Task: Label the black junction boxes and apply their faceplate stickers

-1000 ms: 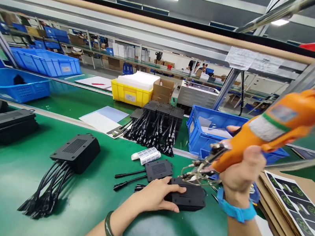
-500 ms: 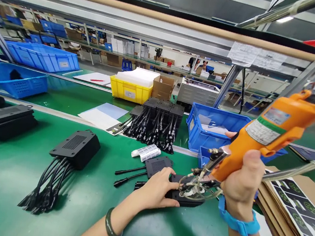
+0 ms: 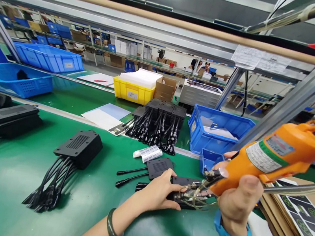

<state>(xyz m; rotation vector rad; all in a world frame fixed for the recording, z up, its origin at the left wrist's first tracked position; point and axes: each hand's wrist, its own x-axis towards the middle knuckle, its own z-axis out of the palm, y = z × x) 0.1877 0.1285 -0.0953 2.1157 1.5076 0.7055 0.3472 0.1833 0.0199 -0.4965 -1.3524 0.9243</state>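
Observation:
My left hand (image 3: 157, 194), with a dark bangle at the wrist, has its fingers around the left end of a black box (image 3: 185, 181) lying on the green mat. My right hand (image 3: 239, 196), wearing a blue wristband, is wrapped round an orange power screwdriver (image 3: 274, 152). The tool slants down to the left, and its metal end with clear tubing is over the box. Where the tip meets the box is hidden. Just behind my left hand lies a flat black box with two cables (image 3: 159, 167).
A black box with many cables (image 3: 79, 147) sits left. Behind are a label sheet (image 3: 148, 153), stacked cabled boxes (image 3: 165, 113), a yellow bin (image 3: 133, 90) and a blue bin (image 3: 218, 131). Cardboard sheets (image 3: 285, 234) lie right. A metal post (image 3: 294, 87) slants beside the tool.
The screwdriver tilts further to the right, its upper body lower in view. My left hand stays on the black box. The whole view has shifted slightly.

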